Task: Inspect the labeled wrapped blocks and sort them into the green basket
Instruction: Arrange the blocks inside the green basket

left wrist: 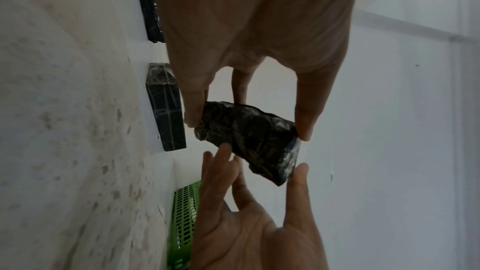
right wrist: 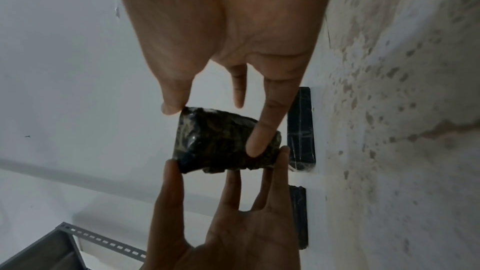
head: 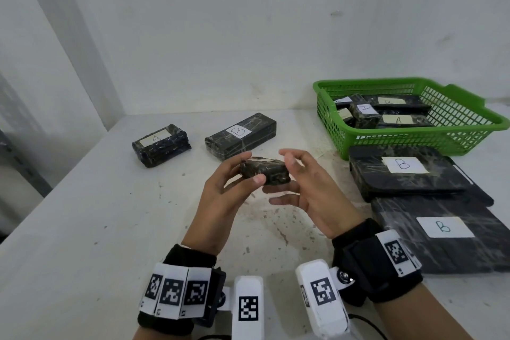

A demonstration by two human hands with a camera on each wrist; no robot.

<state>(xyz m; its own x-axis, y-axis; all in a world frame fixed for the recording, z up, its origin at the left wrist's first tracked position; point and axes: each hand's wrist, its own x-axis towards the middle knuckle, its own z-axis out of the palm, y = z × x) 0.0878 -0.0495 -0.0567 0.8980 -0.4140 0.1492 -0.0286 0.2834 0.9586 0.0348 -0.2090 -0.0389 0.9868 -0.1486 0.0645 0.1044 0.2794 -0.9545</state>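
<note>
Block (head: 264, 170) between both hands (head: 220, 196) (head: 314, 196), apparently in light pinch

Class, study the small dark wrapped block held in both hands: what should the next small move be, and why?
Probably turn the small dark plastic-wrapped block over between the left hand and right hand. Both hold it above the white table, and no paper label shows on any face in view, so its letter cannot be read before sorting into the green plastic basket.
</note>
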